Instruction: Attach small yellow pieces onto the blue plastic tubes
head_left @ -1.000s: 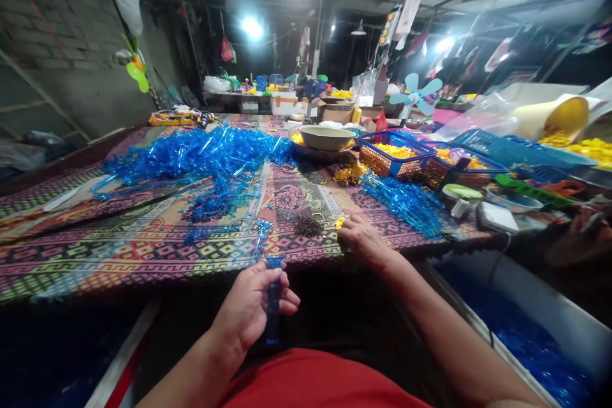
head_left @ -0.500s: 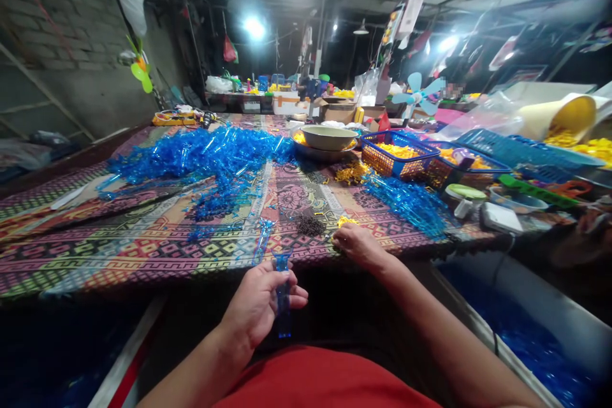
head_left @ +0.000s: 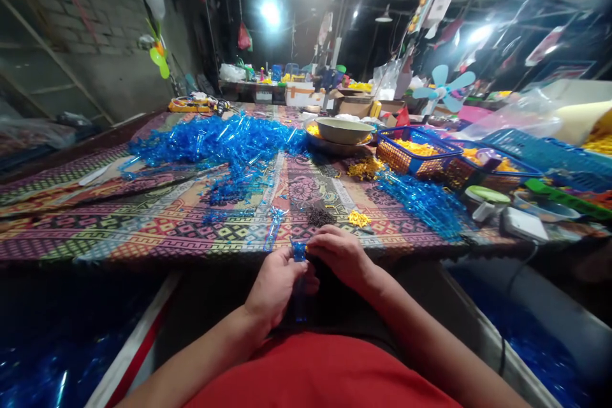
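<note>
My left hand (head_left: 275,287) grips a translucent blue plastic piece (head_left: 299,254) upright at the table's front edge. The fingers of my right hand (head_left: 337,252) are pinched at the piece's top, with a small yellow part (head_left: 308,248) at their tips. Just beyond my hands lie a small pile of dark bits (head_left: 320,216) and a small pile of yellow parts (head_left: 359,218). Another blue piece (head_left: 274,226) rests on the patterned cloth (head_left: 229,245) to the left of the dark pile.
Tangled blue pieces (head_left: 215,140) heap at the back left, more blue pieces (head_left: 425,204) at the right. Behind stand a bowl (head_left: 344,131), a blue basket (head_left: 421,162) of yellow parts, a white box (head_left: 523,224) with a cable and a fan (head_left: 442,89).
My right hand has left the yellow pile and come to the top of the blue piece in my left hand, which is raised slightly. The view has shifted a little.
</note>
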{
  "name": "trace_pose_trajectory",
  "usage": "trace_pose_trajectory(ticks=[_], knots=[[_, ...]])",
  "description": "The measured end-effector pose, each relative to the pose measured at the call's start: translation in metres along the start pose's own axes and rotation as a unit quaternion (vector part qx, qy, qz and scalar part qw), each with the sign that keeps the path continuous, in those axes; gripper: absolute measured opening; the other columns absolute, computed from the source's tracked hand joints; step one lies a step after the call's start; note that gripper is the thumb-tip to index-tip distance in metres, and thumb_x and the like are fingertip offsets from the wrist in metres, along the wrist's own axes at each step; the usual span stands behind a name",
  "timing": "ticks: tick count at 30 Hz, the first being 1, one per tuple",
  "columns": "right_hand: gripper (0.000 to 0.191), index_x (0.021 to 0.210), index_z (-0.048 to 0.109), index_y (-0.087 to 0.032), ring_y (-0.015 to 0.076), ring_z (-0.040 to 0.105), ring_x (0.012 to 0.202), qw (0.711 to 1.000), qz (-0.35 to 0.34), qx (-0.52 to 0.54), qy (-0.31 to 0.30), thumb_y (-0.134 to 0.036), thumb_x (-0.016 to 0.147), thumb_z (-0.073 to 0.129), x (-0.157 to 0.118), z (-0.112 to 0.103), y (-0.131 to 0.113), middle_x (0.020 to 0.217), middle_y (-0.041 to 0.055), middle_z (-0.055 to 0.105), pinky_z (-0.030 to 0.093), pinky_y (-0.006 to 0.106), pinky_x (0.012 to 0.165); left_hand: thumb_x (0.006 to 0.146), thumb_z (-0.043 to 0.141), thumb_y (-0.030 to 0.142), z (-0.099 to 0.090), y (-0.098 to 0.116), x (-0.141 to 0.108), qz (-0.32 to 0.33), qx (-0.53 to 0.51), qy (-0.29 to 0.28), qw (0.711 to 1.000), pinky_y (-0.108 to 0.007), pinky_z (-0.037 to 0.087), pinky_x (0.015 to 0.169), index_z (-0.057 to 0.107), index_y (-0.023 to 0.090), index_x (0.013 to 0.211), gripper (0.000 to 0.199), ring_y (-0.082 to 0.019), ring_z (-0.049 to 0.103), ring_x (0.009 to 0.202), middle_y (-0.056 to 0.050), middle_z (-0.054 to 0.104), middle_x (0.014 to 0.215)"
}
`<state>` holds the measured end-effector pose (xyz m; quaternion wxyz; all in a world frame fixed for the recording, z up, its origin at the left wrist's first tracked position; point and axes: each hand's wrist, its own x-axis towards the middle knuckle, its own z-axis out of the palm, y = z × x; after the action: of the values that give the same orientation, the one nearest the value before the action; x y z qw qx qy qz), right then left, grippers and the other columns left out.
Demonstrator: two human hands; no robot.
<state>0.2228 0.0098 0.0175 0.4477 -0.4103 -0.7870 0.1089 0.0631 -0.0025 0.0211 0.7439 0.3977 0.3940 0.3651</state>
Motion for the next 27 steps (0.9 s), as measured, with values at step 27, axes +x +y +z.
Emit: trace_pose_trajectory(ticks=[27], knots=[[0.019,0.098,0.060,-0.019,0.0147,0.055,0.073,0.992,-0.100,-0.047,-0.063,-0.015,0.088,0.044,0.006,0.032,-0.008,0.083,0.0070,0.060,0.047,0.027,0.063,0.082,0.044,0.036,-0.027,-0.007,-0.006,0.084,0.145,0.034,0.985,-0.022,0.043,0.032,0.045,0.019,0.074,0.019,-0.013,0.052,0.034,0.004,0.052,0.047]])
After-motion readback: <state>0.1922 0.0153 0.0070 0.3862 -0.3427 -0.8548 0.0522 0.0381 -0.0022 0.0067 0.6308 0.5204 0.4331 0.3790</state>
